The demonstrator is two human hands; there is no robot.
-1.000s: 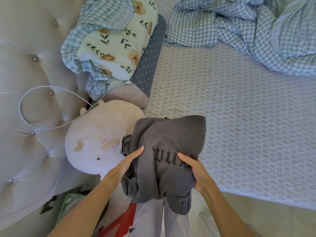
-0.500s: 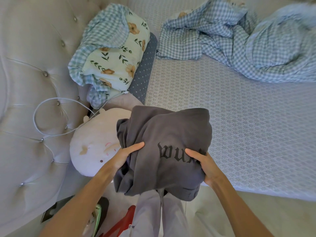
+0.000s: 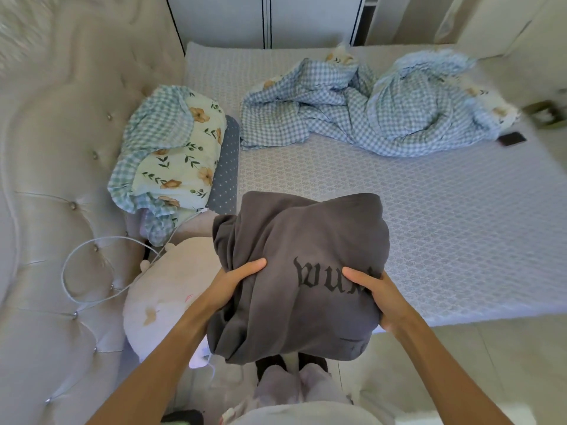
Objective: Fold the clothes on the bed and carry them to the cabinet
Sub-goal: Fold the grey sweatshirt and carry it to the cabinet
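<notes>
Two hands hold one folded gray top (image 3: pixel 294 265) up in the air, in front of the person and over the near edge of the bed (image 3: pixel 429 228). The left hand (image 3: pixel 233 282) grips the left side, thumb on top and fingers tucked under the cloth. The right hand (image 3: pixel 376 291) grips the right side the same way, thumb on top of the black letters printed on the front. The top is folded into a thick bundle, and its lower edge hangs down above the person's feet.

Just left of the bundle lies a round, pale plush pillow (image 3: pixel 165 299) with a little face on it. A white cable (image 3: pixel 92 265) loops beside it against the padded headboard (image 3: pixel 55 185). Farther up sits a flowered pillow (image 3: pixel 181 161) with a checked blue edge, on top of a dotted gray pillow (image 3: pixel 228 170). A crumpled blue checked blanket (image 3: pixel 383 115) lies across the far side of the bed. A small dark phone (image 3: pixel 511 138) rests near the right edge. Behind the bed stand pale cabinet doors (image 3: pixel 264 19).
</notes>
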